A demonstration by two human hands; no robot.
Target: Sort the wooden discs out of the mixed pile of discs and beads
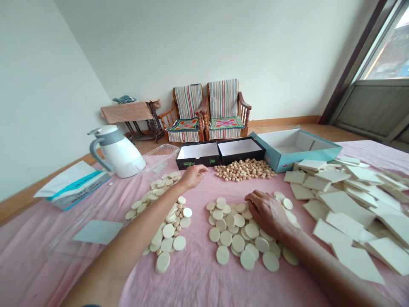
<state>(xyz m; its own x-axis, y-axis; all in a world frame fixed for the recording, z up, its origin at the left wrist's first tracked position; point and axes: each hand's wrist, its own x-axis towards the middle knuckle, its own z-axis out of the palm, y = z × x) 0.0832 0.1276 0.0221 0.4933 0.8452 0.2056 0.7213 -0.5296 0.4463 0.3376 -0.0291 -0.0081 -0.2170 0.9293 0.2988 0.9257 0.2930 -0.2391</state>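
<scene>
My left hand [194,175] hangs just in front of the left black box, its fingers drawn together and pointing right. Whatever it may hold is too small to make out. Near its fingertips lies a heap of small round wooden pieces [244,169]. My right hand [266,212] rests on a pile of pale round wooden discs [238,243], fingers curled down among them; its fingertips are partly hidden. Under and beside my left forearm spreads another pile of wooden discs [168,230], with some small wooden pieces mixed in.
Two black boxes with white insides [198,161] [241,154] and a teal box [289,161] stand at the back. Square wooden boards [347,204] are heaped at right. At left are a white-grey jug [123,155], a packet [78,187] and a clear plastic tray [159,158].
</scene>
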